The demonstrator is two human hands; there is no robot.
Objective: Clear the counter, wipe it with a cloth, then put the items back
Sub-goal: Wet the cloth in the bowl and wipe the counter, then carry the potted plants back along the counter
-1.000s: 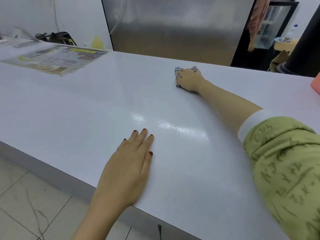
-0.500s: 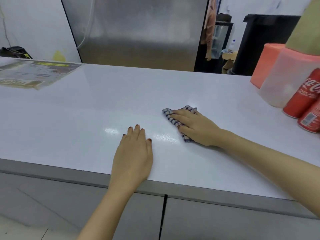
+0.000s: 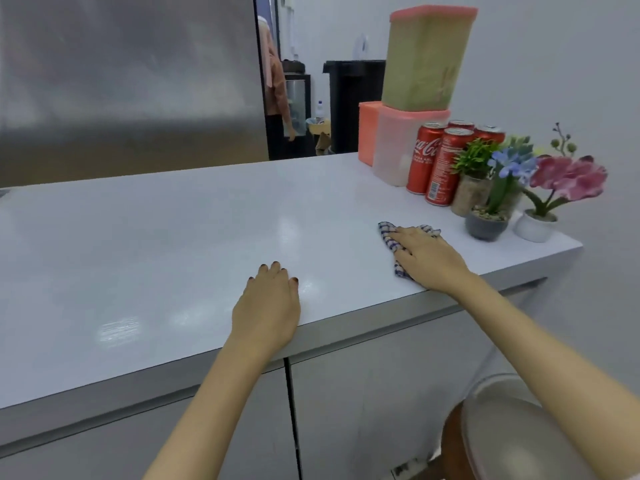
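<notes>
My right hand (image 3: 427, 256) lies flat on a blue-and-white checked cloth (image 3: 388, 237), pressing it onto the white counter (image 3: 173, 244) near the front edge, right of centre. My left hand (image 3: 268, 306) rests palm down on the counter at the front edge, fingers together, holding nothing. Crowded at the counter's right end are several red cola cans (image 3: 440, 164), stacked plastic containers with pink lids (image 3: 420, 64), and three small potted plants (image 3: 491, 199), just beyond the cloth.
A steel refrigerator (image 3: 131, 81) stands behind the counter. Through the doorway a person (image 3: 275, 88) stands beside a black bin (image 3: 353, 102). A round stool (image 3: 519, 438) sits at lower right, below the counter's grey cabinet doors (image 3: 363, 393).
My right hand has dragged the cloth from the far middle of the counter toward the near right. My view has swung right, bringing the cans, containers and plants into sight. My left hand stays flat.
</notes>
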